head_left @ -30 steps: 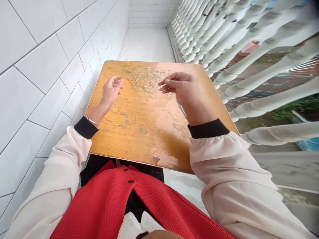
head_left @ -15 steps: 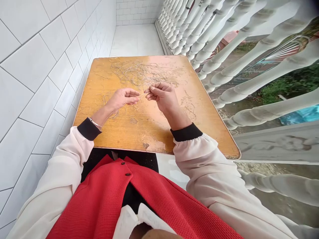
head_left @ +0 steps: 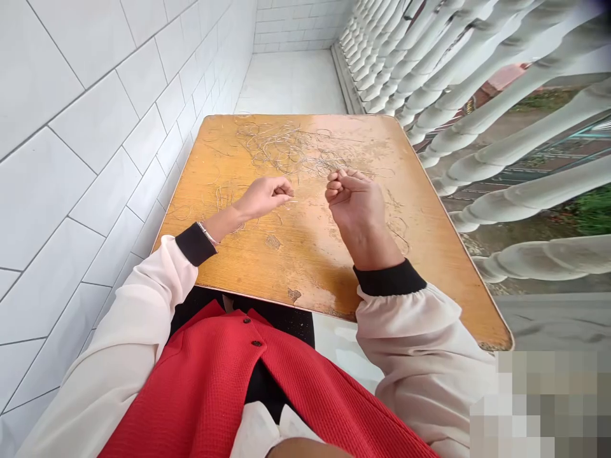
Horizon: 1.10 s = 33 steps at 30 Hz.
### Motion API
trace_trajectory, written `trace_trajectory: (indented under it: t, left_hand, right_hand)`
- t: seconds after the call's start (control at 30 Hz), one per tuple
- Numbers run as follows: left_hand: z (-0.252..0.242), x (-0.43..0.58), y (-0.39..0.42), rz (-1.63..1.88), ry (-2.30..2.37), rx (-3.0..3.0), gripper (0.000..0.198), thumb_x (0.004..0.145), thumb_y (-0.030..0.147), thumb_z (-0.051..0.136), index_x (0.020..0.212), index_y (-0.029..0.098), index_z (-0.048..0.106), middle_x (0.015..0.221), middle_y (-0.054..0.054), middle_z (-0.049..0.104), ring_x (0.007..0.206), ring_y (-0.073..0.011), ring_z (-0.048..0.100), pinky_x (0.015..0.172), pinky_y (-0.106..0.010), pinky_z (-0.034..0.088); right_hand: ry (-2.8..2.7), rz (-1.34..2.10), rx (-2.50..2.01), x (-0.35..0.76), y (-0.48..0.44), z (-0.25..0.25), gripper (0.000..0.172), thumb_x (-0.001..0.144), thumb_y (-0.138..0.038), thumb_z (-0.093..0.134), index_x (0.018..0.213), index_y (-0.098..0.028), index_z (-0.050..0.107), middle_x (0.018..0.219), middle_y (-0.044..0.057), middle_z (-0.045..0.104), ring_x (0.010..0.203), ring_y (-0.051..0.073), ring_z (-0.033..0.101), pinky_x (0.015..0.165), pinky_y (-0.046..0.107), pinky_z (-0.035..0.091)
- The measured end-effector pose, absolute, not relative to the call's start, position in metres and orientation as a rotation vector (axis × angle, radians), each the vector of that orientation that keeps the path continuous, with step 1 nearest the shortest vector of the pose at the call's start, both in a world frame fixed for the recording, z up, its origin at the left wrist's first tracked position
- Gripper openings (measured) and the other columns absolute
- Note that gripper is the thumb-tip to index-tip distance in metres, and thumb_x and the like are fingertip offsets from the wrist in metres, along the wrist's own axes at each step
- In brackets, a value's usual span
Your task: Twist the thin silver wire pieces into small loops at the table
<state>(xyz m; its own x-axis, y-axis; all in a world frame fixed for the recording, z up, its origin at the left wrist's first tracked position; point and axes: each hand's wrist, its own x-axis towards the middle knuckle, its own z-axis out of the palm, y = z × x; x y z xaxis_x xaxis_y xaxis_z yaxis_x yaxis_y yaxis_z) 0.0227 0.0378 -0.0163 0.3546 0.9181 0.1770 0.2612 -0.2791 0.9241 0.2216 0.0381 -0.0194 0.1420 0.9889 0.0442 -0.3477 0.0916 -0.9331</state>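
The left hand and right hand curl closed mid-board, now further apart than before, any pinched strand impossible to tell. A tangle of thin pale strands lies ahead on the wooden tabletop, with bare room toward its near edge.

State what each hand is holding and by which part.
The left hand seems to pinch one end of a thin pale strand, too fine to be sure; the right hand shows nothing held.

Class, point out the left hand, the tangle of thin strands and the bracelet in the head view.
Left hand (head_left: 262, 197): head view, on the back of the hand.
Tangle of thin strands (head_left: 286, 149): head view, on its middle.
Bracelet (head_left: 207, 233): head view, on its band.
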Motion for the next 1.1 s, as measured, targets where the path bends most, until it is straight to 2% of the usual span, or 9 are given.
trace_trajectory:
  t: [0.13, 0.27, 0.43, 0.53, 0.63, 0.7, 0.83, 0.97, 1.1]
  left_hand:
    - [-0.01, 0.02, 0.023, 0.749, 0.937, 1.524, 0.022, 0.083, -0.004, 0.067, 0.072, 0.014, 0.068, 0.067, 0.001, 0.065, 0.058, -0.0066, 0.054, 0.063, -0.025, 0.044]
    - [0.008, 0.001, 0.029, 0.65, 1.021, 1.589, 0.023, 0.081, -0.009, 0.067, 0.071, 0.012, 0.07, 0.066, 0.0, 0.067, 0.059, -0.0063, 0.057, 0.062, -0.023, 0.044]
    - [0.014, -0.013, 0.111, 1.046, 1.41, 1.675, 0.023, 0.087, 0.0, 0.068, 0.07, 0.016, 0.064, 0.062, 0.001, 0.06, 0.066, -0.0087, 0.06, 0.073, -0.024, 0.051]
    - [-0.005, 0.005, 0.166, 1.1, 1.58, 1.742, 0.03, 0.082, -0.003, 0.069, 0.062, 0.017, 0.058, 0.062, 0.001, 0.058, 0.075, -0.0128, 0.064, 0.082, -0.026, 0.053]
    - [-0.026, 0.025, 0.195, 1.106, 1.58, 1.687, 0.026, 0.084, -0.001, 0.067, 0.067, 0.017, 0.059, 0.066, 0.0, 0.061, 0.074, -0.0139, 0.066, 0.082, -0.028, 0.054]
    - [-0.033, 0.029, 0.199, 1.104, 1.58, 1.663, 0.023, 0.087, 0.001, 0.065, 0.071, 0.017, 0.061, 0.073, -0.002, 0.066, 0.08, -0.0147, 0.069, 0.087, -0.029, 0.055]
    - [-0.025, 0.026, 0.174, 1.169, 1.534, 1.731, 0.014, 0.091, 0.003, 0.066, 0.085, 0.015, 0.071, 0.1, -0.007, 0.076, 0.109, -0.0174, 0.072, 0.106, -0.031, 0.05]
    - [-0.007, 0.024, 0.109, 1.02, 1.213, 1.612, 0.012, 0.103, 0.023, 0.062, 0.103, 0.016, 0.072, 0.099, -0.005, 0.077, 0.094, -0.0132, 0.075, 0.09, -0.026, 0.055]
    - [0.001, 0.02, 0.048, 0.87, 1.09, 1.539, 0.004, 0.096, 0.015, 0.07, 0.1, 0.013, 0.071, 0.087, -0.003, 0.077, 0.075, -0.0078, 0.071, 0.077, -0.021, 0.053]
  right_hand:
    - [-0.675, 1.106, -0.925, 0.232, 0.045, -0.003, 0.029, 0.077, 0.006, 0.053, 0.065, -0.021, 0.051, 0.073, -0.001, 0.049, 0.057, 0.007, 0.044, 0.05, 0.013, 0.04]
    - [-0.38, 0.943, -0.916, 0.249, 0.056, 0.011, 0.047, 0.093, 0.014, 0.032, 0.062, -0.018, 0.047, 0.07, -0.003, 0.045, 0.051, 0.002, 0.044, 0.046, 0.007, 0.036]
    - [-0.369, 0.965, -0.913, 0.242, 0.059, 0.008, 0.053, 0.098, 0.013, 0.032, 0.057, -0.018, 0.041, 0.058, -0.006, 0.043, 0.048, 0.001, 0.046, 0.046, 0.006, 0.038]
    - [-0.513, 1.097, -0.984, 0.23, 0.058, -0.005, 0.043, 0.102, 0.003, 0.046, 0.065, -0.019, 0.051, 0.062, -0.005, 0.056, 0.051, 0.003, 0.055, 0.05, 0.009, 0.045]
    - [-0.708, 1.152, -0.968, 0.226, 0.06, -0.022, 0.028, 0.095, -0.009, 0.069, 0.074, -0.021, 0.055, 0.068, -0.006, 0.062, 0.056, 0.004, 0.062, 0.056, 0.011, 0.052]
    - [-0.725, 1.169, -0.964, 0.228, 0.062, -0.032, 0.026, 0.095, -0.01, 0.068, 0.075, -0.021, 0.056, 0.071, -0.006, 0.064, 0.058, 0.004, 0.064, 0.059, 0.011, 0.053]
    - [-0.741, 1.192, -0.958, 0.231, 0.062, -0.039, 0.023, 0.096, -0.009, 0.063, 0.078, -0.022, 0.058, 0.074, -0.004, 0.067, 0.065, 0.005, 0.069, 0.063, 0.012, 0.056]
    - [-0.827, 1.191, -0.965, 0.223, 0.056, -0.038, 0.02, 0.095, -0.016, 0.069, 0.08, -0.023, 0.057, 0.078, -0.004, 0.069, 0.07, 0.007, 0.071, 0.068, 0.015, 0.06]
    - [-0.879, 1.256, -0.969, 0.21, 0.045, -0.031, 0.023, 0.092, -0.02, 0.075, 0.078, -0.023, 0.057, 0.077, -0.004, 0.068, 0.067, 0.007, 0.068, 0.065, 0.016, 0.059]
